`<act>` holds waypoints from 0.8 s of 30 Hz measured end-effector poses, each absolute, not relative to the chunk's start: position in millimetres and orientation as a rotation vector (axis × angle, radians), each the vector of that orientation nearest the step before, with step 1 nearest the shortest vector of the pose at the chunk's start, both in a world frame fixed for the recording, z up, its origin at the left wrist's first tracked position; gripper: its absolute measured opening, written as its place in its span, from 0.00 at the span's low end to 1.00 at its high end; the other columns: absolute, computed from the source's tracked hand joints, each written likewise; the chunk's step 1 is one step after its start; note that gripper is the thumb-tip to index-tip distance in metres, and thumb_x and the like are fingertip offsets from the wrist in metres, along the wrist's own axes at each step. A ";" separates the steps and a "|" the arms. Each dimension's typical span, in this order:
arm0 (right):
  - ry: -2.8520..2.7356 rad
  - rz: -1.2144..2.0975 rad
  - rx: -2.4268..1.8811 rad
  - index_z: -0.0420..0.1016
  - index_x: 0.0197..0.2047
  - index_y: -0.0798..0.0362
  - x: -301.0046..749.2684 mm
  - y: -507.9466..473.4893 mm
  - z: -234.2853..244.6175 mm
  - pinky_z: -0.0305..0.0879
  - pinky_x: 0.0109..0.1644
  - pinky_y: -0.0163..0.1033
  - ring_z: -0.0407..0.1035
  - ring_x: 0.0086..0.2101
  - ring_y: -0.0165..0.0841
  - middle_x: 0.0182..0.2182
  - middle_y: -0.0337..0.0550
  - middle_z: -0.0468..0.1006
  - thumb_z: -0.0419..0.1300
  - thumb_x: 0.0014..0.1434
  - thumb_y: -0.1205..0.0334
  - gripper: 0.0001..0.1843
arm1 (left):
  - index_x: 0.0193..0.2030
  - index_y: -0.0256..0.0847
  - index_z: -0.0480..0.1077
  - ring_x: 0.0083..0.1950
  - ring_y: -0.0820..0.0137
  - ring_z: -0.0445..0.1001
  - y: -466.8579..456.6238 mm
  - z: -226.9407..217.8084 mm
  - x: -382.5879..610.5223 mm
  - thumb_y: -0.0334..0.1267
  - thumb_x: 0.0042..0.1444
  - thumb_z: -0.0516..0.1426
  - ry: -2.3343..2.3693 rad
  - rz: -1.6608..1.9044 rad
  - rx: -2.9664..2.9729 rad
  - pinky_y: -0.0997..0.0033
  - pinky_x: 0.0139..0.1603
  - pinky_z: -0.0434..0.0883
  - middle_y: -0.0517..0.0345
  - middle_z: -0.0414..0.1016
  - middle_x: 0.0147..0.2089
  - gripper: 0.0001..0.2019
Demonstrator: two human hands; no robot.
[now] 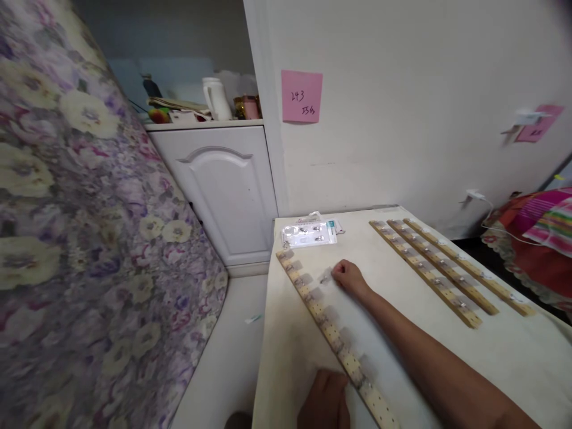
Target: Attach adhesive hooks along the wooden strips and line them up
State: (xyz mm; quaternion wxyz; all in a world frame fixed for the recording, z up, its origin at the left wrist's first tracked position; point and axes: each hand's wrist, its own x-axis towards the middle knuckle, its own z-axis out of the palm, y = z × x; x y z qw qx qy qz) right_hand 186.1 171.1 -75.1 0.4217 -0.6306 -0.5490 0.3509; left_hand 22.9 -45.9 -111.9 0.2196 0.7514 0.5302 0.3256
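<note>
A long wooden strip with small clear pieces fixed along it lies slantwise on the white table. My left hand rests on the table by the strip's near end, fingers curled under; what it holds, if anything, is hidden. My right hand reaches across the table, fingers pinched at a small clear piece lying just right of the strip. A clear plastic packet of small pieces lies beyond, at the table's far left corner.
Three more wooden strips lie side by side on the table's right. A floral mattress leans at left, a white cabinet stands behind, a pink note is on the wall, and colourful bedding lies far right.
</note>
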 end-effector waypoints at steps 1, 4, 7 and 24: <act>-1.337 0.919 -1.555 0.68 0.26 0.52 190.9 165.7 -73.1 0.56 0.24 0.33 0.61 0.19 0.28 0.15 0.32 0.66 0.57 0.44 0.65 0.02 | 0.40 0.44 0.72 0.39 0.71 0.75 -46.2 -106.8 22.0 0.27 0.55 0.46 1.442 0.911 2.070 0.75 0.39 0.72 0.56 0.74 0.37 0.15; -1.221 1.031 -1.480 0.69 0.37 0.54 214.7 137.6 -66.5 0.58 0.22 0.34 0.60 0.16 0.28 0.14 0.30 0.65 0.56 0.46 0.62 0.13 | 0.41 0.42 0.71 0.41 0.70 0.75 -48.9 -86.4 20.6 0.28 0.57 0.46 1.393 0.888 2.040 0.72 0.41 0.72 0.55 0.74 0.39 0.14; -1.130 1.110 -1.419 0.69 0.44 0.57 247.8 88.8 -62.7 0.59 0.22 0.34 0.60 0.17 0.27 0.15 0.30 0.65 0.57 0.48 0.59 0.19 | 0.42 0.41 0.71 0.43 0.69 0.74 -53.0 -67.8 21.6 0.29 0.59 0.46 1.443 0.884 1.957 0.68 0.45 0.71 0.54 0.74 0.41 0.14; -1.212 1.567 -1.248 0.68 0.43 0.52 253.5 -65.5 -75.9 0.60 0.18 0.29 0.62 0.16 0.21 0.25 0.31 0.65 0.59 0.55 0.53 0.15 | 0.42 0.43 0.71 0.40 0.69 0.73 -82.4 -62.2 30.7 0.35 0.60 0.51 1.468 1.069 1.835 0.71 0.41 0.71 0.57 0.74 0.38 0.09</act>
